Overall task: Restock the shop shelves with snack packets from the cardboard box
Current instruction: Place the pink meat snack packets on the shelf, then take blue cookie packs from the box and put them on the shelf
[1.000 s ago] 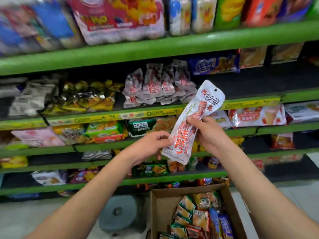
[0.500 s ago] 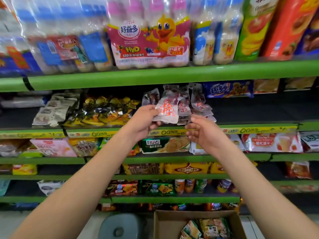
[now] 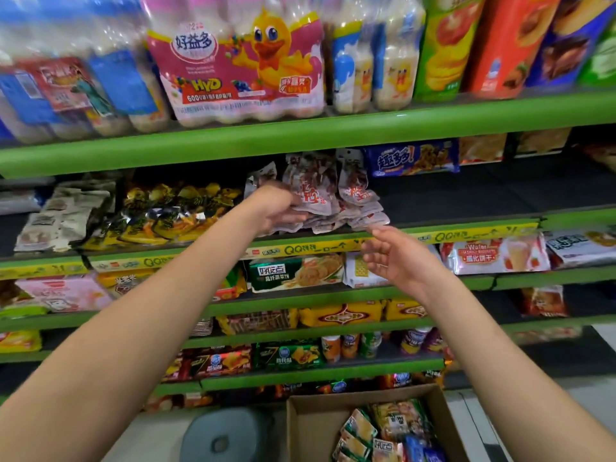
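Head view, looking at green shop shelves: the left hand (image 3: 276, 208) reaches onto the second shelf (image 3: 466, 235) from the top and rests against a heap of white-and-red snack packets (image 3: 333, 198). Its fingers (image 3: 295, 216) curl against the nearest packets of the heap, though blur hides whether they actually pinch one. The right hand (image 3: 396, 258) hangs in the air just in front of the yellow price strip (image 3: 316, 250) on that shelf's edge, below and to the right of the heap, holding nothing; its fingers (image 3: 373, 251) are spread apart and loosely bent, palm turned towards the left hand. The cardboard box (image 3: 306, 428) sits on the floor at the bottom of the frame, open, with green, yellow and blue snack packets (image 3: 383, 431) lying in its right half. A grey round stool (image 3: 223, 438) stands just left of the box. On the top shelf above the heap sits a pink multipack of drink bottles (image 3: 240, 68) printed with a yellow duck. Left of the heap lie yellow-and-black packets (image 3: 173, 215).
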Demonstrator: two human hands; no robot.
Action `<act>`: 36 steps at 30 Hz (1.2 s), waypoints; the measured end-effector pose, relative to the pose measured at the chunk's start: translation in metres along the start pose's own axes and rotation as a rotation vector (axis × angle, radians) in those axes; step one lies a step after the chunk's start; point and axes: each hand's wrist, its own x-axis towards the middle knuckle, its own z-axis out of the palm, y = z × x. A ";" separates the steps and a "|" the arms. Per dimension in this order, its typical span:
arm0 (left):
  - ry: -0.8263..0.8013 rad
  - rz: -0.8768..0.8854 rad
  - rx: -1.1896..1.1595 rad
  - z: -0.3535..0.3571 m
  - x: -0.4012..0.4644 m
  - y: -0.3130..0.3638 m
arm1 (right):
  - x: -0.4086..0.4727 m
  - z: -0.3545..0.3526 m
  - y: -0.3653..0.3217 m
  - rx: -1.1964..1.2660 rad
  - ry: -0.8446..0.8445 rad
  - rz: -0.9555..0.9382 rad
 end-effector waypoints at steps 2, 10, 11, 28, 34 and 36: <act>0.038 0.047 0.055 -0.003 -0.006 0.000 | -0.002 -0.005 0.001 0.012 0.000 0.007; 0.032 0.201 0.146 0.006 -0.073 -0.034 | -0.021 -0.036 0.020 0.025 -0.029 0.066; -0.014 0.163 0.125 0.012 -0.082 -0.048 | -0.025 -0.042 0.029 0.019 -0.029 0.100; -0.221 -0.459 -0.004 0.119 -0.138 -0.327 | -0.102 -0.154 0.211 -0.168 0.288 0.575; -0.246 -0.640 -0.094 0.149 -0.156 -0.402 | -0.124 -0.172 0.262 -0.241 0.372 0.737; -0.262 -0.686 -0.128 0.157 -0.167 -0.420 | -0.129 -0.183 0.269 -0.240 0.407 0.771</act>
